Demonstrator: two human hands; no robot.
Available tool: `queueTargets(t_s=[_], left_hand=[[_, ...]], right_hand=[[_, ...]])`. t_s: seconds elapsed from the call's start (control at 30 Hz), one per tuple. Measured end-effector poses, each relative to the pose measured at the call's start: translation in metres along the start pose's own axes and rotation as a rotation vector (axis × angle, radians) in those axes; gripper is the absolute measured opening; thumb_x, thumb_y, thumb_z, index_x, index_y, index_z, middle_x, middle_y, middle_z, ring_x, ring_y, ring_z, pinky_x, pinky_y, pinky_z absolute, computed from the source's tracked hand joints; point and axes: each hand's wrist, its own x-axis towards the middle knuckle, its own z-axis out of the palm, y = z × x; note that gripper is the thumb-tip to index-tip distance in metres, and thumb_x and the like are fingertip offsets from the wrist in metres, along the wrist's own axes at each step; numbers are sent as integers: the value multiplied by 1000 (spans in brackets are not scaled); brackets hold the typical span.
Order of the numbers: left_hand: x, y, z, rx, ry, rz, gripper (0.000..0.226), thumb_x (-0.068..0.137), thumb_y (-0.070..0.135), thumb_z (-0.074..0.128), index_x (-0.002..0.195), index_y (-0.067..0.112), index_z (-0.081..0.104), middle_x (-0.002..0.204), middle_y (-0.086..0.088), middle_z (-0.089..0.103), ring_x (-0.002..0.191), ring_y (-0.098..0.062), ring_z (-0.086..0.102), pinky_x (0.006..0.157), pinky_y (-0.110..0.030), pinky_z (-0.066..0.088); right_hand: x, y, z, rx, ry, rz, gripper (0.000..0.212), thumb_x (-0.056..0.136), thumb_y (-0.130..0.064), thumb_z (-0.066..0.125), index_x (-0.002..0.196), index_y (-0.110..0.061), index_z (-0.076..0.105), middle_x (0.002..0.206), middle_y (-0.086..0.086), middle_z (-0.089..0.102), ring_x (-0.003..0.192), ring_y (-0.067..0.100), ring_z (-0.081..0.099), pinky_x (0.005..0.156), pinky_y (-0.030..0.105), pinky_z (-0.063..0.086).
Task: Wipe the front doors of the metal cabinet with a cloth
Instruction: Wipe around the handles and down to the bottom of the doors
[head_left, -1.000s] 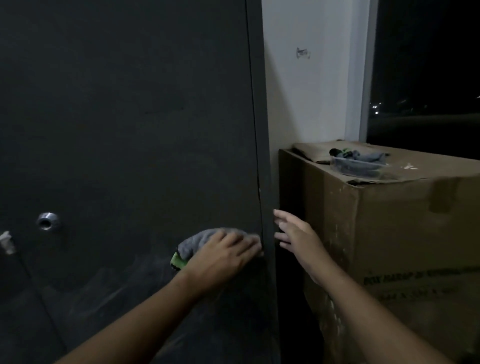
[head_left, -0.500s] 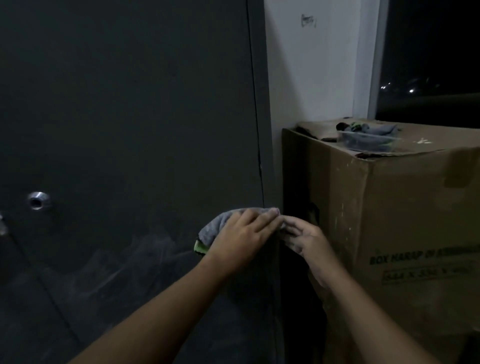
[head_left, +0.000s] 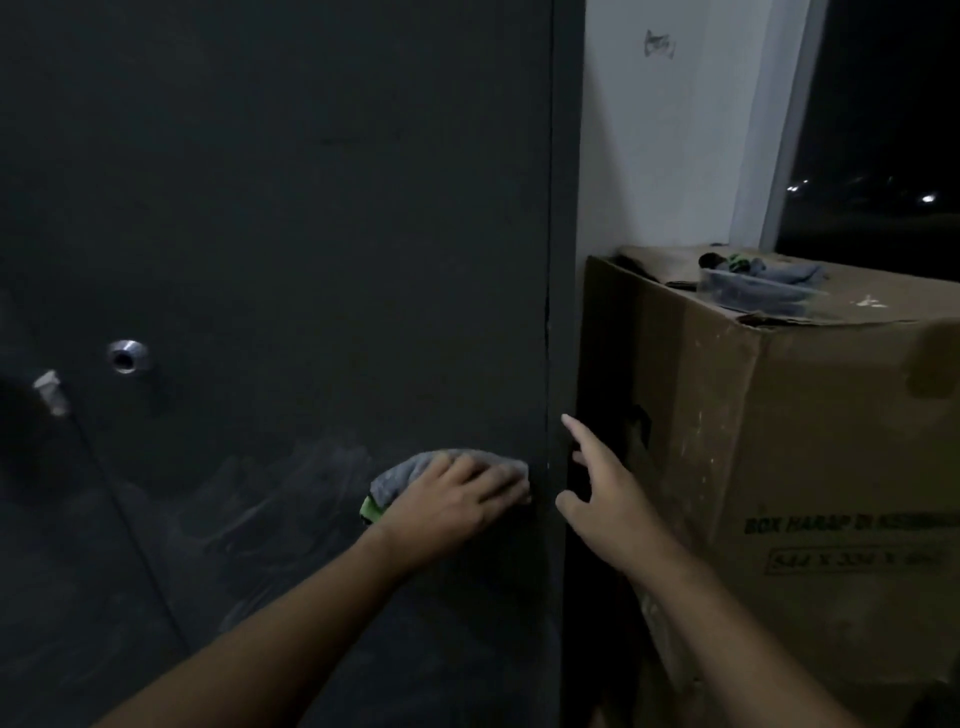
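Observation:
The dark grey metal cabinet door (head_left: 291, 218) fills the left and centre of the view. My left hand (head_left: 457, 499) presses a grey cloth (head_left: 402, 475) with a green edge flat against the door, close to its right edge. My right hand (head_left: 597, 483) hovers beside the cabinet's right side panel (head_left: 563, 260), fingers spread and straight, holding nothing. Faint wipe streaks show on the door left of the cloth.
A round metal lock (head_left: 126, 356) and a small handle (head_left: 51, 397) sit at the left of the door. A tall cardboard box (head_left: 810, 467) stands right beside the cabinet, with a clear container of cloths (head_left: 753, 288) on top. A white wall (head_left: 665, 145) and a dark window (head_left: 883, 130) lie behind.
My left hand and the cloth slid back left from the door's right edge. My right hand drew away from the cloth and opened, fingers spread.

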Motion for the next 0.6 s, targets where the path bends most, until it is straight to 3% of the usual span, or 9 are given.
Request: queueTargets(t_s=[0.1, 0.2, 0.27, 0.33, 0.43, 0.5, 0.6], left_hand=[[-26, -25, -16, -98, 101, -300, 64, 86, 38, 60, 147, 33, 44, 148, 5, 44, 112, -24, 46, 81, -41, 50], [-65, -41, -23, -154, 128, -500, 58, 92, 42, 47, 149, 34, 39, 151, 4, 40, 114, -28, 46, 85, -44, 43], [-94, -49, -22, -251, 26, -529, 59, 92, 39, 40, 150, 40, 33, 153, 6, 39, 120, -34, 51, 93, -52, 46], [-123, -52, -19, -263, -86, -441, 61, 90, 35, 36, 150, 45, 28, 154, 9, 38, 124, -32, 53, 97, -54, 47], [-155, -60, -19, -100, -55, -267, 61, 88, 34, 41, 148, 36, 33, 147, 6, 44, 106, -25, 60, 77, -43, 56], [-164, -73, -25, -81, 41, -348, 63, 85, 34, 51, 146, 36, 36, 143, 4, 44, 104, -25, 56, 76, -42, 55], [-150, -103, -50, -190, 325, -703, 57, 83, 29, 63, 138, 31, 49, 138, -2, 53, 103, -31, 56, 83, -45, 45]], right_hand=[[-8, -12, 18, -55, -2, -35, 86, 90, -17, 59, 152, -52, 10, 165, -14, 1, 151, 9, 9, 113, 25, 22], [-16, -27, 33, -138, 40, -82, 84, 90, -13, 58, 151, -52, 13, 164, -13, -15, 153, 15, 0, 115, 30, 26], [-18, -40, 37, -245, 31, -160, 81, 90, -12, 56, 150, -50, 18, 162, -15, -19, 153, 15, -6, 121, 37, 22], [-17, -56, 41, -347, -18, -244, 77, 89, -13, 53, 149, -49, 21, 162, -13, -20, 152, 15, -14, 124, 44, 14], [-13, -84, 43, -466, -75, -367, 75, 86, -13, 50, 147, -48, 24, 163, -6, -17, 150, 15, -21, 124, 47, 8], [-8, -104, 41, -547, -81, -440, 75, 84, -14, 51, 147, -45, 26, 163, -1, -13, 150, 18, -19, 124, 47, 6], [4, -134, 35, -677, -42, -511, 76, 84, -16, 57, 150, -39, 28, 163, 8, -5, 152, 27, -13, 124, 51, 3]])
